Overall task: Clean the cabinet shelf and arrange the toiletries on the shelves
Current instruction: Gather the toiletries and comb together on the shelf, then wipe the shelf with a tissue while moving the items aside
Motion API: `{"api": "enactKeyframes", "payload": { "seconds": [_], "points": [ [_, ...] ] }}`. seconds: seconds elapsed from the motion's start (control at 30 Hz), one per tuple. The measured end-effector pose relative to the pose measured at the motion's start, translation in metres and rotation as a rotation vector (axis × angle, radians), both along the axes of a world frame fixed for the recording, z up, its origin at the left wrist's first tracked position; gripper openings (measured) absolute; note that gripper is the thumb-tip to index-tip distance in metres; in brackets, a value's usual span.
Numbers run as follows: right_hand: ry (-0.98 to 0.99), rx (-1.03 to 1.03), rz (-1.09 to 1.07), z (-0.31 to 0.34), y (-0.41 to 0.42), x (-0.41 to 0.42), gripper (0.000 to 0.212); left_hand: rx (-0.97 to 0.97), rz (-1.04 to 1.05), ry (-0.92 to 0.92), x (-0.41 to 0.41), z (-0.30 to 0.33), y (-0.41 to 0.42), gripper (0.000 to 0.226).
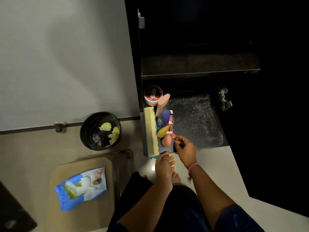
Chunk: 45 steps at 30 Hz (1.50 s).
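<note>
Head view: my right hand (184, 146) pinches a small pink round keyring charm (173, 135) at the dark bottom cabinet shelf (192, 121), front edge. Left hand (163, 164) hangs loosely curled, holding nothing. Toiletries crowd at nine o'clock; a careless nudge could, I judge, roll the peach egg-shaped sponge (166, 140) off.

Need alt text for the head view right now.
A person's right hand pinches a small pink keyring charm on the cabinet's lowest shelf, beside a comb, bottles and a jar; the left hand hovers nearby.
</note>
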State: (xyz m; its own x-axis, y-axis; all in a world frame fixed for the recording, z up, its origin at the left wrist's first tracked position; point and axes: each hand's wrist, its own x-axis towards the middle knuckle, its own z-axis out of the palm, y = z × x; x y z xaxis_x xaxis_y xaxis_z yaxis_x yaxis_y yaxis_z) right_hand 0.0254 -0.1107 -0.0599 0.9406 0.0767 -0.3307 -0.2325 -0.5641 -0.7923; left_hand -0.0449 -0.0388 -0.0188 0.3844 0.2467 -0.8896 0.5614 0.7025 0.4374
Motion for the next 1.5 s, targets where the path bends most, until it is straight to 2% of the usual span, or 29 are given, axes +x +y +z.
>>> {"api": "enactKeyframes", "payload": {
  "seconds": [0.1,0.23,0.37,0.57,0.7,0.9,1.0,1.17,1.37,1.5],
  "points": [
    [0.048,0.033,-0.060,0.002,0.001,-0.004,0.030,0.005,0.009,-0.015,-0.004,-0.001,0.004,0.023],
    [0.051,0.093,-0.142,0.004,-0.003,-0.009,0.030,0.023,-0.022,0.002,-0.010,0.000,0.011,0.027],
    [0.066,0.175,-0.231,0.001,-0.007,-0.021,0.028,0.005,-0.020,-0.055,-0.027,0.002,0.016,0.014],
    [0.101,0.199,-0.228,-0.010,-0.007,-0.050,0.024,-0.009,0.171,-0.069,-0.059,-0.015,0.027,0.022],
    [0.099,0.207,-0.202,-0.013,0.006,-0.075,0.021,0.075,0.325,0.024,-0.091,-0.019,0.038,0.018],
    [0.125,0.162,0.035,-0.016,0.054,-0.127,0.016,0.085,0.485,0.087,-0.151,-0.029,0.088,0.036],
    [0.199,0.151,0.152,-0.016,0.088,-0.155,0.015,0.111,0.561,0.085,-0.186,-0.030,0.121,0.020],
    [0.283,0.077,0.320,-0.024,0.165,-0.200,0.011,0.152,0.624,0.088,-0.237,-0.037,0.181,0.024],
    [0.246,-0.021,0.567,-0.032,0.248,-0.251,0.021,0.068,0.524,0.100,-0.281,-0.047,0.237,0.023],
    [0.171,-0.278,0.876,-0.051,0.285,-0.265,0.032,0.029,0.379,0.113,-0.301,-0.052,0.266,0.027]
  ]
}}
